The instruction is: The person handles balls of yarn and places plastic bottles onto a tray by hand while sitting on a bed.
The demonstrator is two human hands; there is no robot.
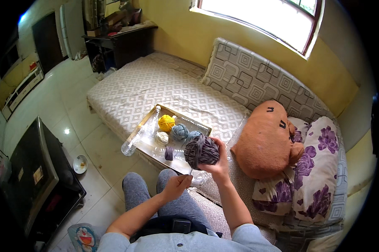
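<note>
My right hand (220,163) is wrapped round the side of a large dark grey-purple ball of yarn (201,152), held above a shallow tray (157,161). Just below the ball, my left hand (177,187) is closed in a pinch on a thin yarn strand (191,171) that runs up to it. In the tray lie a yellow yarn ball (166,123), a cream yarn ball (162,138), a blue-grey yarn ball (179,132) and a small dark purple yarn bundle (169,153). Another blue-grey ball (194,135) is partly hidden behind the held one.
Clear plastic bottles (132,142) lie along the tray's left side. The tray rests on a patterned daybed (126,90). An orange plush pillow (263,143) and flowered cushions (313,168) are at right. A dark cabinet (42,176) and a bowl (80,164) stand left on the tiled floor.
</note>
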